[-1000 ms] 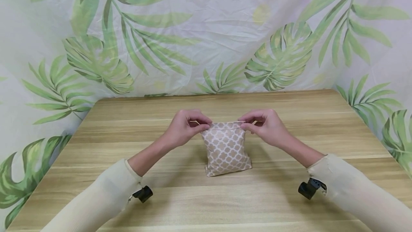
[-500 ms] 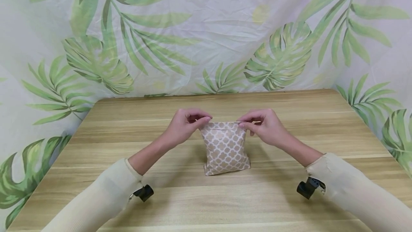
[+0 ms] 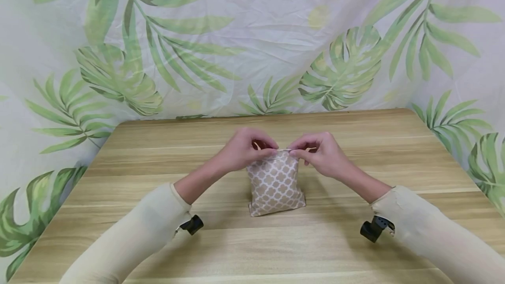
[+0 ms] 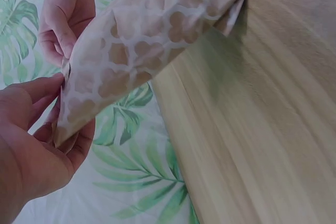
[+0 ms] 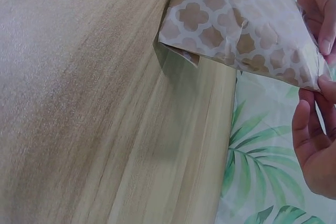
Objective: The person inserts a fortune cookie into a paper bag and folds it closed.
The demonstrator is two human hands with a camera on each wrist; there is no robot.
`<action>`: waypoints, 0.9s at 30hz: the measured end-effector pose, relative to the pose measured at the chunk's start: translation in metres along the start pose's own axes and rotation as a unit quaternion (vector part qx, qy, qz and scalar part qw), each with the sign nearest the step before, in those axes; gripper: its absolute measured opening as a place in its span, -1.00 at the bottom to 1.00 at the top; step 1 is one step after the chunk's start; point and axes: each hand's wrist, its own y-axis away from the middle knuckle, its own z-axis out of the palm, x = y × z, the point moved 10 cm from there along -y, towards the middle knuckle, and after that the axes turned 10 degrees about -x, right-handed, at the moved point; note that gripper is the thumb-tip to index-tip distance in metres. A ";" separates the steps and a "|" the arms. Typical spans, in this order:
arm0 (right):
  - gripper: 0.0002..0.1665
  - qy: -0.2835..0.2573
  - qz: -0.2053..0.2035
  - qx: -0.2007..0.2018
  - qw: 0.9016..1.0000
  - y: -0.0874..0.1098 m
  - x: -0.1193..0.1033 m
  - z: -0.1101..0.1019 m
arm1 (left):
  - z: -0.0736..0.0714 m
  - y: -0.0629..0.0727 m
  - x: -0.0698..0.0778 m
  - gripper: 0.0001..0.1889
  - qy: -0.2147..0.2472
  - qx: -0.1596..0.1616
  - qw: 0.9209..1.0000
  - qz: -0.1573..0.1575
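Note:
A plump paper bag (image 3: 275, 185) with a tan and white quatrefoil pattern stands upright on the wooden table, its top edge folded over. My left hand (image 3: 250, 148) pinches that top edge near its middle, thumb on the near side. At the top right corner, my right hand (image 3: 321, 154) pinches the same edge between thumb and fingers. Only a small gap separates the two sets of fingertips. In the left wrist view the bag (image 4: 142, 45) bulges out below the fold. Its bottom corner flap shows in the right wrist view beside the bag's patterned side (image 5: 231, 24). What is inside stays hidden.
The wooden table (image 3: 335, 249) spreads around the bag on all sides. Behind it hangs a white cloth (image 3: 268, 47) printed with green leaves. Small black wrist cameras (image 3: 192, 225) hang below both cream sleeves (image 3: 138, 227).
My left hand has slid right along the bag's top edge, from the left corner toward the middle. My right hand has stayed at the right corner, and the bag has hardly moved.

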 end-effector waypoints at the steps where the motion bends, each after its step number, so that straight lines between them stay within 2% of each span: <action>1: -0.95 0.001 0.001 0.002 1.000 0.000 0.000 0.000 | 0.001 -0.002 0.001 -0.93 -0.004 -0.003 1.000 -0.003; 9: -0.95 0.001 -0.005 0.013 1.000 0.001 0.000 -0.001 | 0.012 -0.015 0.005 -0.90 -0.047 -0.042 0.997 -0.044; 13: -0.94 0.000 -0.009 0.016 1.000 0.001 -0.002 0.000 | 0.015 -0.018 0.006 -0.90 -0.056 -0.047 0.996 -0.057; 27: -0.96 0.015 -0.004 0.010 1.000 0.000 -0.003 0.003 | 0.013 -0.016 0.001 -0.95 0.012 -0.014 0.997 -0.080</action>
